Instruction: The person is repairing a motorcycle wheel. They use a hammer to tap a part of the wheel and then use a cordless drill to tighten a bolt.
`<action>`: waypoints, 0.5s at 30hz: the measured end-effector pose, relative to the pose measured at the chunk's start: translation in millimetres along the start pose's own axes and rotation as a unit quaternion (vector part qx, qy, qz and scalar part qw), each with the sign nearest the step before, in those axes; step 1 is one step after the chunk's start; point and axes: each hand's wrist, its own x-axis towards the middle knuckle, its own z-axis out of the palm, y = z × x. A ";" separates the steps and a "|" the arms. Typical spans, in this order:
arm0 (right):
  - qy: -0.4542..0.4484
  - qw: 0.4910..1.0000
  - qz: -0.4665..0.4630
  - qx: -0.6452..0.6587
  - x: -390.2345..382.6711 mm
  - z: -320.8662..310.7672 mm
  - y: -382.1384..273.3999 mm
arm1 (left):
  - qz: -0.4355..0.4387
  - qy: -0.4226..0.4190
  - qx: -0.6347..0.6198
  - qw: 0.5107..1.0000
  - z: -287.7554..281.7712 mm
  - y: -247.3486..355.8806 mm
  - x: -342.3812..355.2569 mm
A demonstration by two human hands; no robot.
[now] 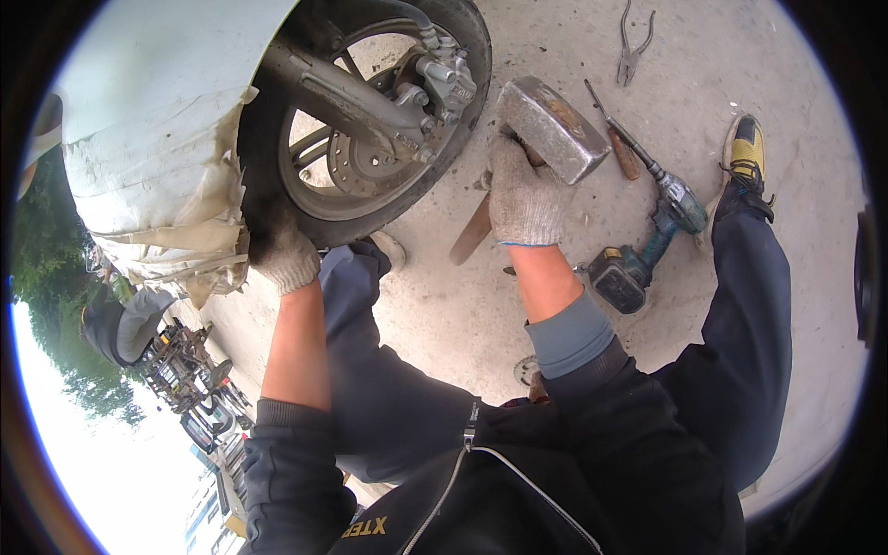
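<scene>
My right hand [529, 199], in a knitted work glove, is closed around a heavy sledgehammer [560, 129] just below its worn steel head. A brown wooden length [473, 231] shows below the fist, apparently the hammer's handle. My left hand [285, 257], also gloved, is at the lower edge of a motorcycle's front tyre [370, 218]. Its darkened fingers curl against the rubber and are partly lost in shadow. Beside the tyre are the brake disc [365, 165], the caliper [444, 83] and the grey fork leg [338, 102].
On the concrete to the right lie a teal cordless power tool [661, 231] with a long bit, a brown handle [624, 155] and pliers [631, 65]. Pale, torn wrapping [166, 176] covers the bodywork at left. A person [129, 324] and machinery [190, 365] are further off.
</scene>
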 end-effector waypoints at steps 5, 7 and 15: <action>-0.042 0.993 -0.067 -0.088 -3.6 15.9 8.8 | -0.012 -0.002 -0.014 1.000 -3.8 0.9 -1.6; -0.090 0.978 -0.086 -0.165 -0.1 20.7 12.4 | -0.034 -0.019 0.004 0.999 -4.1 2.0 3.9; -0.039 0.992 -0.073 -0.090 -0.2 4.3 -6.5 | -0.066 -0.014 -0.113 0.991 -6.2 -2.4 -0.9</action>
